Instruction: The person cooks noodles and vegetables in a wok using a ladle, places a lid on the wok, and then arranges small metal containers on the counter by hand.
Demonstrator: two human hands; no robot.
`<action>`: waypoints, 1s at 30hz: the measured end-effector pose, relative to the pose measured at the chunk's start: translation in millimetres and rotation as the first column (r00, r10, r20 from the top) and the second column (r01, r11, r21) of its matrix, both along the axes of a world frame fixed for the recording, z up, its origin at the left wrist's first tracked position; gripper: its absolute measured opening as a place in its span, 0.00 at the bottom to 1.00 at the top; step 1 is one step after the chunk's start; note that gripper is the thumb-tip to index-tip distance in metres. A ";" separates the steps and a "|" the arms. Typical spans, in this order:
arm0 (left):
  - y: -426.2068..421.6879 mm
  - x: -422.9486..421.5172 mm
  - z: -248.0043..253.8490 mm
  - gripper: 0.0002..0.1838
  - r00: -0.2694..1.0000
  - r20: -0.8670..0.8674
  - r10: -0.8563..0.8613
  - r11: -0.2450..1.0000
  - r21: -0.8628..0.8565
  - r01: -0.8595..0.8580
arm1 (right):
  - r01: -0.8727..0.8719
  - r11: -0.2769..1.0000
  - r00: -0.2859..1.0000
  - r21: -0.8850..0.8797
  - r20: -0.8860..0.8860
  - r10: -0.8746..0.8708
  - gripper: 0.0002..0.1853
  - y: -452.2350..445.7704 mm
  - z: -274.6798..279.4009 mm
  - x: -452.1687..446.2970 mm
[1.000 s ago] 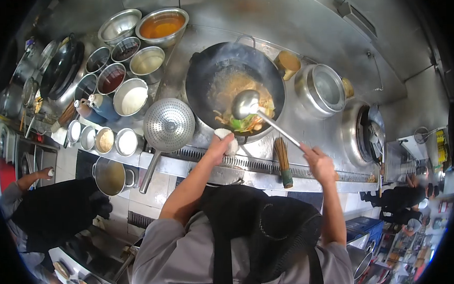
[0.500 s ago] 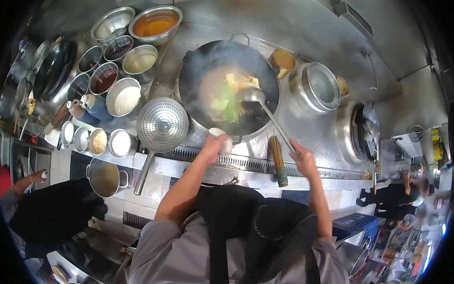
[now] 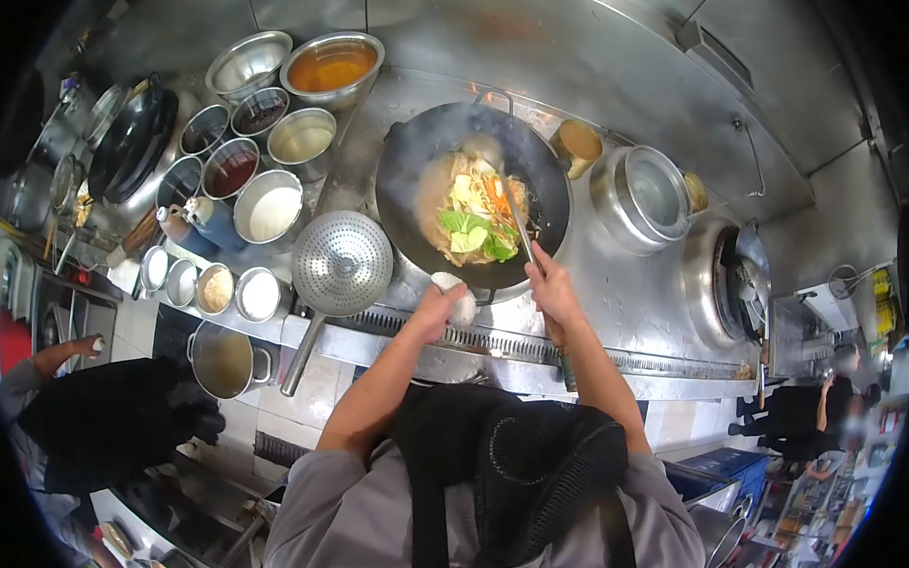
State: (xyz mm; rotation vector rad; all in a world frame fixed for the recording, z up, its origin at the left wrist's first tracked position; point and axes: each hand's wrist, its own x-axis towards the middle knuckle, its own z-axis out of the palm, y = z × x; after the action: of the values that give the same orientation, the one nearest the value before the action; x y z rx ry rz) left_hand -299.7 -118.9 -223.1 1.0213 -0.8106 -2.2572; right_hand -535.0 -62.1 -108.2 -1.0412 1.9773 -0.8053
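Note:
A large dark wok sits on the stove in front of me, with steam over its left side. In it lie noodles, green leaves and orange shreds, a heap of stir-fried food. My left hand is closed around a folded white cloth at the wok's near rim. My right hand grips the handle of a ladle; its bowl rests at the far side of the food, partly veiled by steam. A bamboo wok brush is mostly hidden under my right forearm.
Left of the wok lies a perforated strainer, its handle past the counter edge. Several sauce pots and bowls stand beyond it. A metal pot stands to the right. A person in a black apron is at far left.
The ladle has swung to the far side of the wok, and my right hand has moved left and up towards the rim. The steam has thinned. My left hand still holds the cloth.

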 end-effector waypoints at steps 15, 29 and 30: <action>-4.4 -22.3 -20.1 0.17 0.977 0.154 0.150 0.989 -0.006 -0.151 | -0.410 0.912 0.717 0.004 -0.616 0.325 0.27 90.6 42.1 6.5; 2.8 -17.9 -19.3 0.17 0.987 0.051 0.151 0.988 -0.046 -0.149 | -0.293 0.895 0.616 0.336 -0.650 0.446 0.27 117.2 83.3 -13.5; 4.4 -18.0 -23.7 0.17 0.989 0.027 0.148 0.987 -0.062 -0.146 | -0.288 0.895 0.617 0.340 -0.649 0.445 0.27 118.7 84.1 -26.2</action>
State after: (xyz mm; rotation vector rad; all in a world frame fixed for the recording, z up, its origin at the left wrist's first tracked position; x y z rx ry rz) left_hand -317.7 -114.5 -246.8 1.0556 -0.7847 -2.0857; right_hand -561.2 56.6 -24.1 -1.7466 2.2597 0.0900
